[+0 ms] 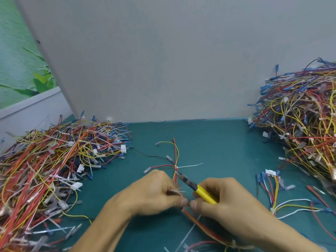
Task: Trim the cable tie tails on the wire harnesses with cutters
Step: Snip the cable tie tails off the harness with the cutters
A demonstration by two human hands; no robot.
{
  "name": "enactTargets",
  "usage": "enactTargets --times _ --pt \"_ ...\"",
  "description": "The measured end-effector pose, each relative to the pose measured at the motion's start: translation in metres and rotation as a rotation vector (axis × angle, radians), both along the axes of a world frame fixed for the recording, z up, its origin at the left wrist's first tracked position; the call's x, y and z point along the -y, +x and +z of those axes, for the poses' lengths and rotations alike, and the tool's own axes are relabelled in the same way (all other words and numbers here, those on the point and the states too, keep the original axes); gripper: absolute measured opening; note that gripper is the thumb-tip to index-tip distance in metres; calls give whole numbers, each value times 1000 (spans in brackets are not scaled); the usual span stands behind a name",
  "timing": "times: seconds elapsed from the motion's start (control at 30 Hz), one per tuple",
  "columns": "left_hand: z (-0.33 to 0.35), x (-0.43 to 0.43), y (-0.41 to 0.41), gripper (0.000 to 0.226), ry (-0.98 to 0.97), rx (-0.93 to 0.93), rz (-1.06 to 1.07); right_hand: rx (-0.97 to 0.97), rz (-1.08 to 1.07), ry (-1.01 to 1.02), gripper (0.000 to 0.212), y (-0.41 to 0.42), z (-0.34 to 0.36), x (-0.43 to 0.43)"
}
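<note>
One wire harness (pixel 175 153) of red, yellow and black wires lies on the green mat between my hands. A white cable tie (pixel 176 167) binds it, and its tail (pixel 190 165) sticks out to the right. My right hand (pixel 221 199) grips yellow-handled cutters (pixel 194 187). Their dark jaws reach up-left to the tie's head. My left hand (pixel 152 193) holds the harness lower down and pinches a few cut white tails (pixel 175 190).
A large heap of harnesses with long white tails (pixel 51 164) fills the left side. Another heap (pixel 301 124) rises at the right. A loose harness with a white connector (pixel 272 188) lies near my right hand. A grey wall panel stands behind the green mat (pixel 218 142).
</note>
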State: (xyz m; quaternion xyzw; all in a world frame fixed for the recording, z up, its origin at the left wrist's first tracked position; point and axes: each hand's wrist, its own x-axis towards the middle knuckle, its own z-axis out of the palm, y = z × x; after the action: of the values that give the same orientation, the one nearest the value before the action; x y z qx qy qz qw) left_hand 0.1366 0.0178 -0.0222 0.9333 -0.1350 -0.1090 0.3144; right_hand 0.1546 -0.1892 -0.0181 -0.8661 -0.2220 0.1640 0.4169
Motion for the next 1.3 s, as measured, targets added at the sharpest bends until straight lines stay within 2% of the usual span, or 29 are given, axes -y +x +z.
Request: enactTargets --times 0.1,0.17,0.23,0.4,0.67,1.1,1.3 --pt "-3 -3 0 17 -57 -145 62 292 -16 -346 28 6 17 15" --pt "-3 -4 1 11 -109 -169 65 437 -1 -547 24 7 26 24" --pt "-3 -3 2 8 -138 -169 62 484 37 -668 25 5 29 27" --pt "-5 -3 3 14 -152 -184 68 459 151 -808 19 -8 23 17" --pt "-6 -4 4 14 -124 -181 69 491 140 -863 19 -9 16 13" --pt "-5 -5 3 18 -98 -179 82 476 128 -839 25 -11 13 10" --pt "-5 -4 2 17 -103 -177 85 475 137 -854 20 -14 13 8"
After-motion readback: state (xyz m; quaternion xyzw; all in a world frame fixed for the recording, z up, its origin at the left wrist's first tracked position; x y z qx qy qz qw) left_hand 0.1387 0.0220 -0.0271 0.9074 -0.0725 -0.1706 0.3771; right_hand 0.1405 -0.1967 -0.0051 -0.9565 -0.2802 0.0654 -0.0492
